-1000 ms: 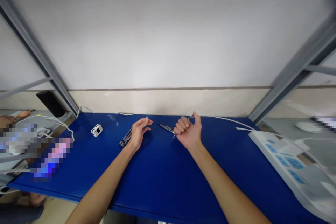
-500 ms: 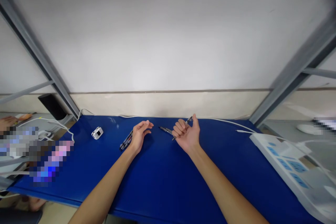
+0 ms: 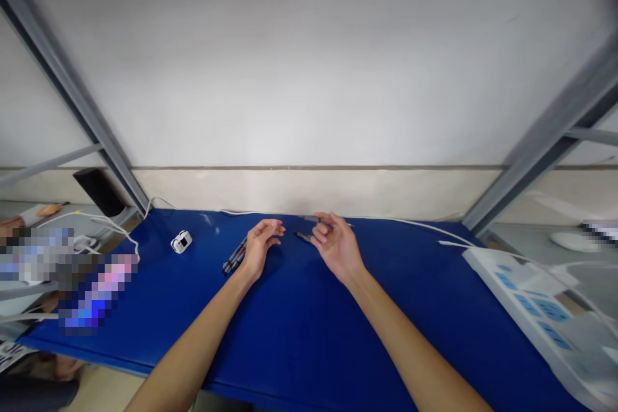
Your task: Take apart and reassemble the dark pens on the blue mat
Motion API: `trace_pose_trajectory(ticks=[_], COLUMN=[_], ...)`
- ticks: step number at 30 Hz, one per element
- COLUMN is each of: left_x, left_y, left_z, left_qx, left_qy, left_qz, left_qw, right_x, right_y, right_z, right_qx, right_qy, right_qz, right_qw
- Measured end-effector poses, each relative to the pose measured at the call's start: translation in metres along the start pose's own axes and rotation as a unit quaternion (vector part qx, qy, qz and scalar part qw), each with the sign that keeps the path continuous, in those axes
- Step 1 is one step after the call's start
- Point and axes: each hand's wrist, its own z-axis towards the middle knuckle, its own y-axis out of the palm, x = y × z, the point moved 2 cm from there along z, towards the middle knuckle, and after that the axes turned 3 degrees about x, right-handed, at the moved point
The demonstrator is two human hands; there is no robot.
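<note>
Two bare hands are raised above the desk (image 3: 309, 335), palms turned partly inward. The right hand (image 3: 337, 248) has its fingers curled around a blurred pen (image 3: 311, 218); exactly which fingers pinch it I cannot tell. This pen's long axis runs nearly left to right, dipping slightly rightward, with one end out past the fingertips on the left and the other showing beyond the hand on the right. Which end writes is too blurred to tell. The left hand (image 3: 261, 248) is half open, fingers loosely bent, with nothing seen in it.

Just left of the right hand, a dark pen (image 3: 302, 236) lies on the desk, pointing up-left toward the wall (image 3: 309, 77), its nearer end hidden. Beside the left hand, a group of pens (image 3: 234, 260) slants from lower left to upper right, partly covered. Farther left sits a small white device (image 3: 181, 242); well to the right is a white power strip (image 3: 526, 309).
</note>
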Motion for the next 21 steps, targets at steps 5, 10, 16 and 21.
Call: trace_pose_trajectory(ticks=[5,10,16,21], left_x=[-0.001,0.000,0.001,0.001], left_y=[0.000,0.001,0.001,0.003], left_z=[-0.001,-0.002,-0.003,-0.004], left_qx=[-0.001,-0.004,-0.005,-0.001], left_qy=[-0.003,0.000,0.001,0.012], left_qz=[0.000,0.002,0.005,0.019], left_qw=[1.000,1.000,1.000,1.000], right_x=[-0.001,0.019,0.022,0.020], right_y=[0.009,0.020,0.022,0.020], right_z=[-0.009,-0.027,-0.031,-0.029], right_qx=[0.004,-0.075,-0.090,-0.113], right_qy=[-0.232,-0.384,-0.399,-0.345], right_qz=[-0.343,-0.602,-0.650,-0.648], right_qw=[0.910,0.696,0.641,0.669])
